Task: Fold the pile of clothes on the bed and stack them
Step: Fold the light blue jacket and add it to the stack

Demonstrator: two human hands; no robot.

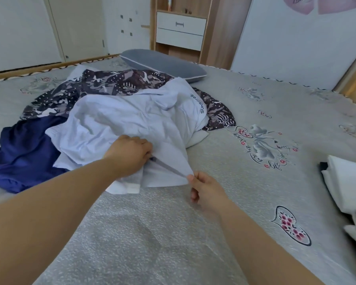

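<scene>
1. Pinching the near hem corner of the pale shirt [132, 120], the right hand [206, 189] has thumb and forefinger closed on the cloth; the other fingers curl loosely beneath.
2. Left hand [130, 155] lies just left of that pinch, knuckles up, fingers curled into a fold of the same shirt, gripping it. Fingertips are hidden under the cloth.
3. The hem runs taut between the two hands; a grey strip shows along it.
4. The rest of the shirt rises away beyond both hands, heaped on top of the pile, dark lettering on its far right side.
5. Navy garment [25, 153] lies left of the left hand, partly under the shirt.
6. Patterned garment [111, 83] lies beyond the shirt, well past both hands, spreading out behind it.
7. Grey pillow [162, 64] sits further back still.
8. White folded stack [343, 182] lies well right of the right hand, at the frame edge.
9. All rest on the bed [245, 182], grey cover with heart prints.
</scene>
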